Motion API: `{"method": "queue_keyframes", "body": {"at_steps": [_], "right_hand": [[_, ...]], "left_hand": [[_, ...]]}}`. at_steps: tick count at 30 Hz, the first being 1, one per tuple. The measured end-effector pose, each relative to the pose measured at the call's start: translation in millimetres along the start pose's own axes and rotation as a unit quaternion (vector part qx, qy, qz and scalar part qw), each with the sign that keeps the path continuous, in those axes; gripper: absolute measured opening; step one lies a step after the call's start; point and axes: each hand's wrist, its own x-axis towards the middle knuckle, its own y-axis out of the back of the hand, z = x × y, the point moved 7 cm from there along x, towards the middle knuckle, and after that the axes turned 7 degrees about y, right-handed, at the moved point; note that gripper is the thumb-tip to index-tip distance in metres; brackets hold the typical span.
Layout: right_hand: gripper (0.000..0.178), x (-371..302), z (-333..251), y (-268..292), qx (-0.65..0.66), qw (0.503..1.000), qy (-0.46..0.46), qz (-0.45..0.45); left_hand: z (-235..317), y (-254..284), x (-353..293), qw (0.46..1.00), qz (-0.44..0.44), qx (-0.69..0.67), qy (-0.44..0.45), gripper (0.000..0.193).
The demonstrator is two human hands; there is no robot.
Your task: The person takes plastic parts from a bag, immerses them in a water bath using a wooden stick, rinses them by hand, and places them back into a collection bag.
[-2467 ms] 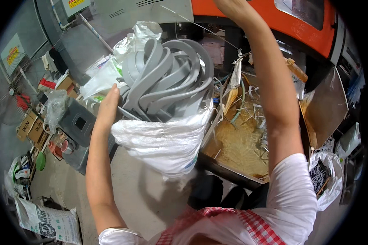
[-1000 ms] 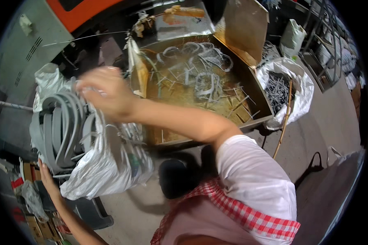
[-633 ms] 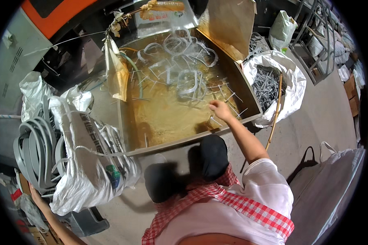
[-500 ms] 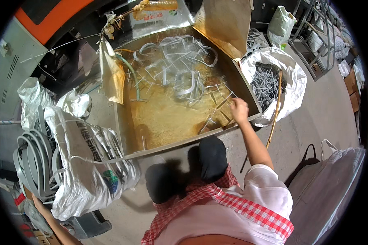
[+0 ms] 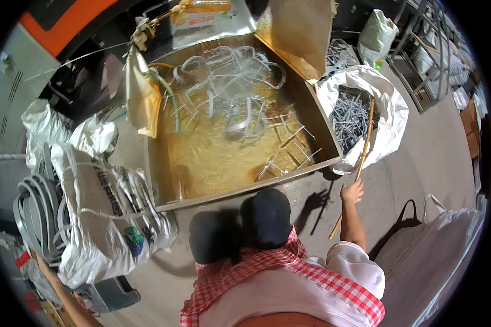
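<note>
My right hand [image 5: 352,192] is closed around a thin wooden stick [image 5: 365,150], whose upper end leans in an open white woven sack [image 5: 390,90] holding many grey plastic pieces [image 5: 350,117]. Low at the left, my left hand [image 5: 42,266] reaches to a bundle of grey curved strips [image 5: 35,215]; its fingers are hidden there. In front of my knees stands a wide metal tray [image 5: 245,194] of shallow yellowish water. Clear curled plastic strips [image 5: 237,71] lie piled at its far side, and several thin branched plastic pieces [image 5: 297,139] lie near its right corner.
A stuffed white woven sack [image 5: 87,218] stands left of the tray. Stained cardboard sheets [image 5: 297,38] rise at its back right. A green hose [image 5: 169,92] dips into the water. At the lower right is a large grey bag [image 5: 431,256]; a metal rack [image 5: 420,60] stands beyond.
My right hand has moved from above the tray's right corner, back toward me and right, onto the stick. The branched pieces in that corner lie differently. My left hand stays by the grey strips.
</note>
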Motion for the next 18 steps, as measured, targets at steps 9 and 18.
{"method": "queue_keyframes", "body": {"at_steps": [9, 18], "right_hand": [[0.043, -54.9, -184.5, 13.5, 0.304, 0.855, 0.420, -0.027], [0.026, -267.4, -386.9, -13.2, 0.363, 0.648, 0.545, -0.389]], "left_hand": [[9.9, 12.0, 26.6, 0.984, -0.033, 0.127, -0.121, 0.048], [-33.0, 6.9, -15.8, 0.941, 0.034, -0.257, 0.216, 0.049]]}}
